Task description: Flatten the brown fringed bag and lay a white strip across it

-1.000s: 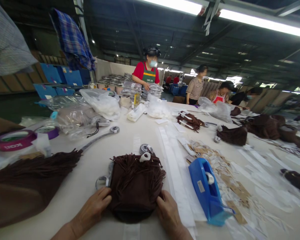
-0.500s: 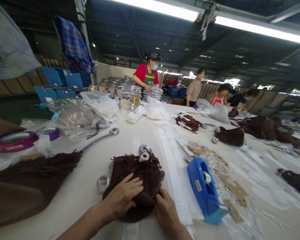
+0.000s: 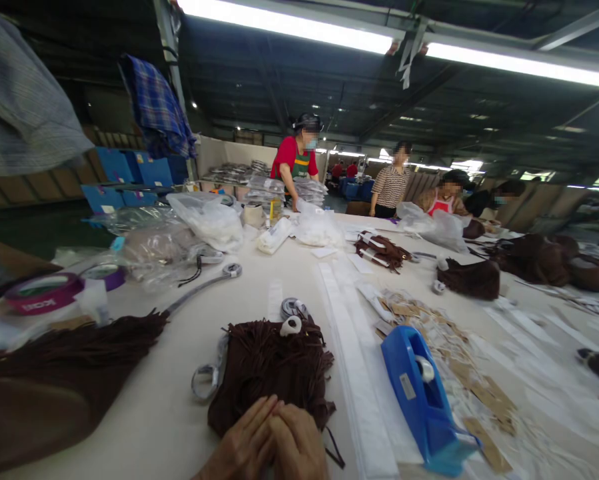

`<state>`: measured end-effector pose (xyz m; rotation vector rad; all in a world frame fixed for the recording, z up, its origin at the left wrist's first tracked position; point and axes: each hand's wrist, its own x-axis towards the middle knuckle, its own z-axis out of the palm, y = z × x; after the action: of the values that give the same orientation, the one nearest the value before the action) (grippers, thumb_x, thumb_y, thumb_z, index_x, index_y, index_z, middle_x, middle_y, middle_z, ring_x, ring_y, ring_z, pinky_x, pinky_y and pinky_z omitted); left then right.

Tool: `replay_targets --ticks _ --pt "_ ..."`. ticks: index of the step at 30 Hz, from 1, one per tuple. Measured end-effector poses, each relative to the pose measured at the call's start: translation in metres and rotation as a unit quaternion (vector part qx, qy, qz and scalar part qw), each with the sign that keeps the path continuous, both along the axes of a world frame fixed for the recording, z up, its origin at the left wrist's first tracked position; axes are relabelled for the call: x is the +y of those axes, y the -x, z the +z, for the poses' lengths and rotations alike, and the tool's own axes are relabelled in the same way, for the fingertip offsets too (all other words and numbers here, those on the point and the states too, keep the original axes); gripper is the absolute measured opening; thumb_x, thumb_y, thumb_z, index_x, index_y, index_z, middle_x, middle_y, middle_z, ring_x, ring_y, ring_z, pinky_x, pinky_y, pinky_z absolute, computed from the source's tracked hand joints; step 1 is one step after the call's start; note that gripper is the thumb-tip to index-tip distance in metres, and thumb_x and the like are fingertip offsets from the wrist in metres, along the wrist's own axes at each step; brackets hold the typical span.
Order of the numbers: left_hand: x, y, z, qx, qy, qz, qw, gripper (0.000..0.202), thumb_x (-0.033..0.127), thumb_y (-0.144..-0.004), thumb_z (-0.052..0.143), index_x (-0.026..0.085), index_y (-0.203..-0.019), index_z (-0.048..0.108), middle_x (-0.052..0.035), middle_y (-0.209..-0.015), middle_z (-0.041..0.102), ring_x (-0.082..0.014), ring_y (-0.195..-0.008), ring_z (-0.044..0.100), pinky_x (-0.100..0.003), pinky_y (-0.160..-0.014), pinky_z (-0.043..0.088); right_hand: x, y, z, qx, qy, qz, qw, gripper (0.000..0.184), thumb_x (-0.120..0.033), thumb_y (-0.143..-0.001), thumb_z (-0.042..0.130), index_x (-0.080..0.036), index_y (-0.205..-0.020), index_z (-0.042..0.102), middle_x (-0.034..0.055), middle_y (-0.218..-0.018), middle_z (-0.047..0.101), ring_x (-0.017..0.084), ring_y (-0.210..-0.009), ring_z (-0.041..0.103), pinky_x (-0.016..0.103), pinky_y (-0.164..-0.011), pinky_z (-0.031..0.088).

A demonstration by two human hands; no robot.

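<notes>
A dark brown fringed bag [image 3: 274,367] lies flat on the table in front of me. Both hands meet at its near edge, with fingers bent and pressed together on the brown material. My left hand [image 3: 244,440] is closed on the bag; my right hand [image 3: 299,440] is closed right beside it, and their fingertips touch. What lies under the fingers is hidden. A white-wrapped piece [image 3: 291,325] sits on the bag's far edge, near a grey wrapped coil [image 3: 294,308]. Another wrapped ring [image 3: 205,383] juts out at the left. One thin strip hangs loose by my right hand.
A blue tape dispenser [image 3: 424,400] stands at the right, beside white strips [image 3: 349,360] and a heap of tags [image 3: 429,320]. Another brown fringed bag [image 3: 69,380] lies left, below tape rolls [image 3: 44,293]. Plastic bags [image 3: 209,220] lie farther back. Several co-workers stand beyond.
My left hand has slid down from the bag's middle to its near edge. My right hand has moved left from the corner, and the two hands now meet. The camera view has shifted slightly.
</notes>
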<state>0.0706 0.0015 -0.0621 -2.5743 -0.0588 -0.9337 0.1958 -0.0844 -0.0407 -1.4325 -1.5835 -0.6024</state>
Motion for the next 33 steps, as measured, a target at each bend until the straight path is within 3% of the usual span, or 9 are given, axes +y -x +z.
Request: replay_targets --ticks 5,9,13,19,22,25,27,29,33 --pt "-0.001 -0.002 -0.002 -0.072 -0.021 0.065 0.995 0.03 0.019 -0.084 0.035 0.02 -0.093 0.064 -0.0034 -0.115 0.06 -0.0267 -0.11 0.05 -0.041 -0.09 0.04 0.016 -0.029 -0.02 -0.178 0.075 -0.016 0.981 0.046 -0.007 -0.075 0.038 -0.01 -0.119 0.051 0.0101 -0.106 0.067 0.021 -0.096 0.062 0.032 -0.078 0.05" --pt "-0.009 0.014 0.024 0.035 -0.019 0.237 0.971 0.036 0.02 -0.082 0.037 0.018 -0.112 0.057 -0.0089 -0.117 0.06 -0.0292 -0.097 0.054 -0.046 -0.081 0.041 0.014 -0.034 -0.031 -0.19 0.082 -0.008 0.978 0.051 -0.006 -0.073 0.038 -0.011 -0.124 0.047 0.0091 -0.111 0.065 0.02 -0.099 0.062 0.032 -0.076 0.05" --pt "-0.012 0.046 0.04 0.127 0.051 0.356 0.925 0.042 0.012 -0.076 0.041 0.01 -0.116 0.054 -0.017 -0.12 0.057 -0.0265 -0.085 0.058 -0.04 -0.069 0.045 0.014 -0.025 -0.036 -0.125 0.073 -0.017 0.989 0.057 -0.003 -0.072 0.037 -0.013 -0.127 0.044 0.0083 -0.111 0.065 0.021 -0.101 0.061 0.035 -0.079 0.048" --pt "-0.004 0.085 0.061 0.148 0.213 0.365 0.894 0.044 0.005 -0.072 0.037 0.017 -0.11 0.055 -0.0083 -0.102 0.065 -0.02 -0.082 0.06 -0.031 -0.063 0.047 0.016 -0.021 -0.034 -0.109 0.068 -0.025 0.991 0.064 -0.001 -0.068 0.036 -0.015 -0.13 0.04 0.0072 -0.108 0.066 0.021 -0.097 0.062 0.035 -0.079 0.047" --pt "-0.005 0.07 0.087 0.052 0.188 0.351 0.916 0.043 0.002 -0.069 0.036 0.017 -0.105 0.055 -0.009 -0.102 0.063 -0.0204 -0.083 0.059 -0.032 -0.065 0.047 0.014 -0.024 -0.026 -0.128 0.066 -0.029 0.989 0.063 -0.001 -0.066 0.036 -0.013 -0.127 0.043 0.0079 -0.107 0.067 0.021 -0.095 0.063 0.035 -0.076 0.048" --pt "-0.01 0.03 0.1 0.024 0.203 0.302 0.931 0.028 0.008 -0.075 0.041 0.018 -0.095 0.058 -0.0069 -0.09 0.063 -0.0194 -0.08 0.057 -0.032 -0.069 0.047 0.013 -0.024 -0.027 -0.144 0.083 -0.014 0.986 0.06 -0.002 -0.068 0.038 -0.013 -0.126 0.045 0.0077 -0.11 0.066 0.021 -0.098 0.062 0.034 -0.077 0.049" --pt "-0.011 -0.001 0.094 0.085 0.267 0.292 0.914 0.021 0.009 -0.076 0.045 0.02 -0.083 0.06 -0.0033 -0.084 0.063 -0.0175 -0.079 0.057 -0.03 -0.072 0.046 0.014 -0.021 -0.033 -0.112 0.087 -0.019 0.99 0.058 -0.003 -0.072 0.037 -0.016 -0.127 0.045 0.0071 -0.111 0.065 0.021 -0.1 0.062 0.035 -0.079 0.048" --pt "-0.007 -0.027 0.081 0.132 0.288 0.288 0.904 0.027 0.006 -0.076 0.045 0.02 -0.09 0.061 -0.0034 -0.095 0.066 -0.016 -0.089 0.057 -0.029 -0.081 0.045 0.015 -0.017 -0.041 -0.066 0.081 -0.036 0.994 0.055 -0.002 -0.074 0.036 -0.019 -0.125 0.047 0.0063 -0.109 0.066 0.022 -0.1 0.062 0.037 -0.081 0.048" --pt "0.015 -0.046 0.061 0.126 0.252 0.336 0.899 0.038 0.004 -0.075 0.038 0.006 -0.107 0.059 -0.0204 -0.111 0.061 -0.0289 -0.102 0.056 -0.048 -0.084 0.044 0.019 -0.017 -0.046 -0.051 0.066 -0.032 0.996 0.047 -0.002 -0.076 0.039 -0.024 -0.114 0.057 0.0047 -0.101 0.069 0.021 -0.092 0.064 0.034 -0.075 0.051"
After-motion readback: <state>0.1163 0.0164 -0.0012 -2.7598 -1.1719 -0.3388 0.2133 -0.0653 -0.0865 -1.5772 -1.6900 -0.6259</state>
